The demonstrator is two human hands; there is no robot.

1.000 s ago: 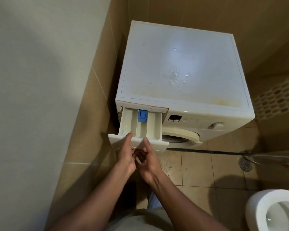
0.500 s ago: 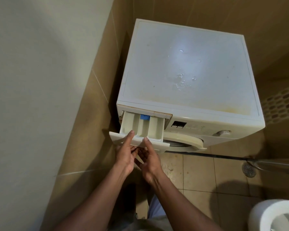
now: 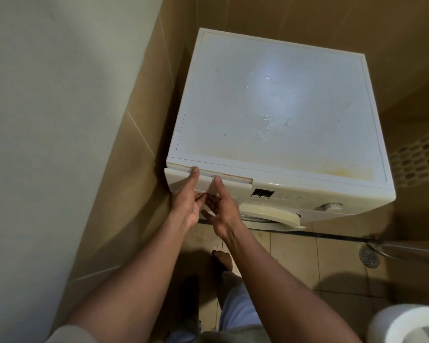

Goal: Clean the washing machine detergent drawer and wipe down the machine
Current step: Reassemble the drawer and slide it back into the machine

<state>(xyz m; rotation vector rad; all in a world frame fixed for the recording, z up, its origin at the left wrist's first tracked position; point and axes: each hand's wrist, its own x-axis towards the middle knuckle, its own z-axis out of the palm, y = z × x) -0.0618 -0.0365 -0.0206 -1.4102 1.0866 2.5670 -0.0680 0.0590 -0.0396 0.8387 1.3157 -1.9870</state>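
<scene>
Both hands are on the detergent drawer [image 3: 233, 186], side by side and almost touching. The left hand [image 3: 186, 203] has its thumb lying straight up the front panel, tip at the top edge, with the fingers curled in under the bottom edge. The right hand [image 3: 225, 206] does the same just beside it, so each one pinches the panel, thumb over and fingers under.

Biggest thing in view is the white washing machine [image 3: 282, 70], seen from above and jammed into the corner by the tan tiled wall [image 3: 144, 120]. Its top has a few water drops [image 3: 266, 120] near the middle and a yellowish stain [image 3: 344, 169] toward the front right. A toilet [image 3: 406, 325] pokes in at bottom right. The round door [image 3: 270, 215] sits low on the machine's front.

The drawer's in the top left corner of that front, slid nearly all the way in, with only a thin strip showing behind the panel. Its long side runs left to right along the front edge, face pointing at the person. A bare foot [image 3: 223, 258] shows below the arms, and there's a floor drain [image 3: 369, 256] off to the right. Right of the drawer is a small dark display [image 3: 262, 193], then the dial [image 3: 328, 206].
</scene>
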